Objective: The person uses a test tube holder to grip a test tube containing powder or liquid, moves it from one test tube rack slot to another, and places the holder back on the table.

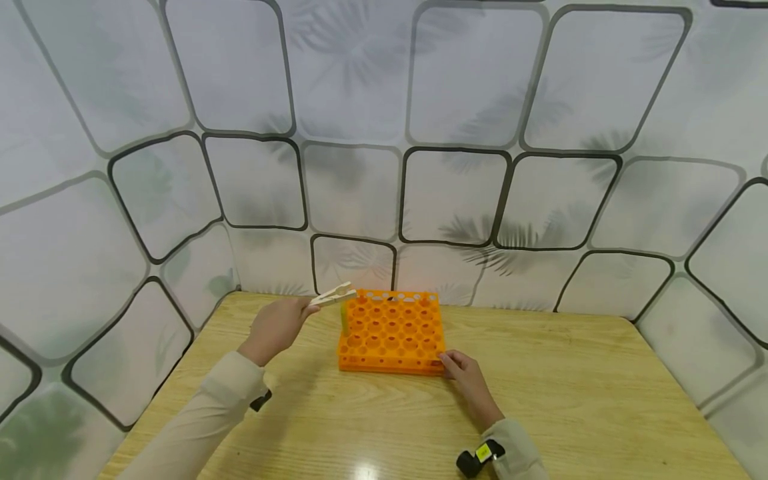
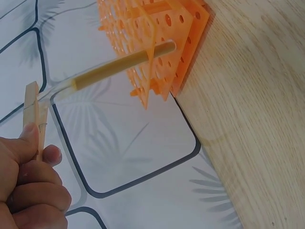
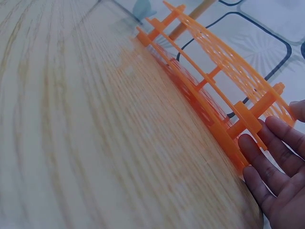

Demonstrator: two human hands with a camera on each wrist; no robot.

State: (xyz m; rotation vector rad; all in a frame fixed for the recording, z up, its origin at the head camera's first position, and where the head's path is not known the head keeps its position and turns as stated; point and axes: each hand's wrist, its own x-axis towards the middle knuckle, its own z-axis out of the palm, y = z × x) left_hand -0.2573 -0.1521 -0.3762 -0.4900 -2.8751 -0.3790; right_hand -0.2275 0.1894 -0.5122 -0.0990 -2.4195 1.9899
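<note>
My left hand (image 1: 276, 330) holds a wooden test tube clamp (image 1: 330, 297) at the rack's left. In the left wrist view, the clamp's jaws are at the upper end of a glass test tube (image 2: 112, 70) containing yellow-brown liquid. The tube's lower part passes through the top plate of the orange test tube rack (image 1: 390, 365), and its rounded end shows by the middle tier. At the front right corner, my right hand (image 1: 471, 387) grips the rack. In the right wrist view its fingers (image 3: 267, 171) lie against the rack's end, with the thumb near the top plate.
The rack stands on a light wood table (image 1: 570, 387), close to its back edge. Behind it and on both sides rises a white wall covering (image 1: 456, 193) with dark outlines and leaf prints. Each wrist carries a small black camera (image 1: 474, 461).
</note>
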